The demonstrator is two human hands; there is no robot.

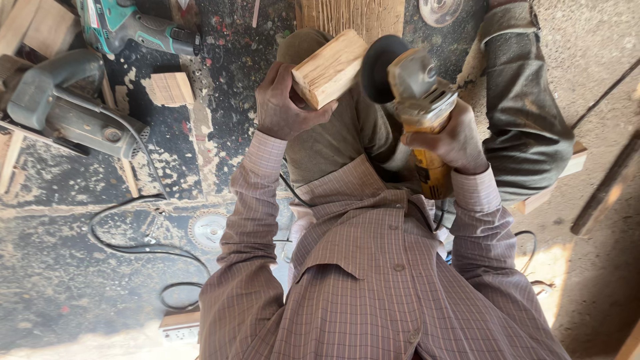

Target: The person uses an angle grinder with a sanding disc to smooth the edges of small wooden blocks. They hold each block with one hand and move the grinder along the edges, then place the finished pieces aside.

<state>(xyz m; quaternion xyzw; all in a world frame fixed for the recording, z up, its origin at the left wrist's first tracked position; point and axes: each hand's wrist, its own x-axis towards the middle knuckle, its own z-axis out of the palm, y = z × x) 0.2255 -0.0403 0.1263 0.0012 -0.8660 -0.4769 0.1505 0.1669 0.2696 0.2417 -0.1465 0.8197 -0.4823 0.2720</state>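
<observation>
While the left hand (287, 100) grips a wood block (329, 69), the right hand (450, 140) clamps a yellow grinder (420, 100), its disc (379, 67) just beside the block.

Dusty workshop floor strewn with power tools, offcuts and cable

The dark, paint-flecked concrete floor (60, 280), streaked with pale sawdust, carries a grey electric circular saw (63, 103) at the left, resting partly on light wooden slats (10, 163). A teal-and-black power tool (133, 27) lies above it near the top edge. A small square block of pale wood (171, 89) sits just beside a sawdust ridge. A black power cable (133, 247) loops across the floor toward a white socket strip on a wooden base (180, 327) at the bottom edge. A toothed round saw blade (208, 229) lies flat near the cable, and a second metal disc (440, 10) lies at the top.
</observation>
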